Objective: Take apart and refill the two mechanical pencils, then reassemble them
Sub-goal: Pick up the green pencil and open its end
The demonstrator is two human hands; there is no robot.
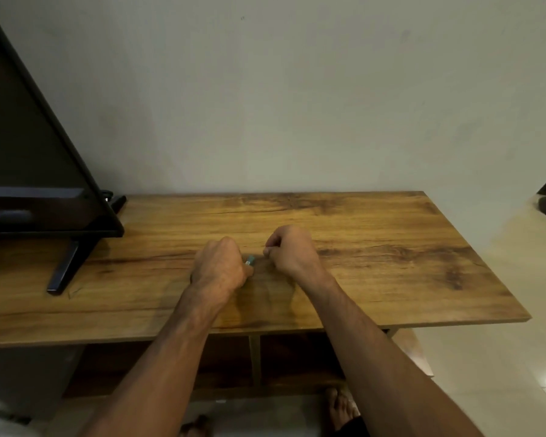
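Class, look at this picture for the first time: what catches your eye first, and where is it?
Two bare hands, the left hand and right hand, curl close together mid-table on the orange-brown wood-grain tabletop. A small teal pencil piece peeks from the left fist. A black slanted screen on a stand fills the left.

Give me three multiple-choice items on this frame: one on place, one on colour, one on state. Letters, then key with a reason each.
1. Where does the dark screen stand on the wooden table?
A. at its left end
B. at its right end
C. in the middle, between the hands

2. What colour is the small pencil part poking out of the left hand?
A. red
B. teal
C. yellow

3. How is the right hand held?
A. flat, palm down
B. spread wide open
C. curled shut, fingertips pinched

Key: 1 A, its stand foot rests on the left end. 2 B, a blue-green tip shows beside the left fist. 3 C, the fingers are folded in; what they pinch is too small to tell.
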